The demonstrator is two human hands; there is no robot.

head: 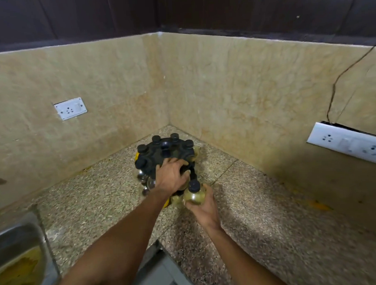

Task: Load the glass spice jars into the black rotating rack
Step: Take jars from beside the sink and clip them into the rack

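Speckled stone counter [261, 203], back corner: I see left hand [171, 175] spread gripping the black rack [161, 153] top; right hand [204, 208] cups a glass jar [194, 194] at its near side. Smooth, breakable, likely light; hold the belly, not the cap.

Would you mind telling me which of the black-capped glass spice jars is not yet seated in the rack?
The round glass jar held in the right hand, beside the black rotating rack; the others sit in it.
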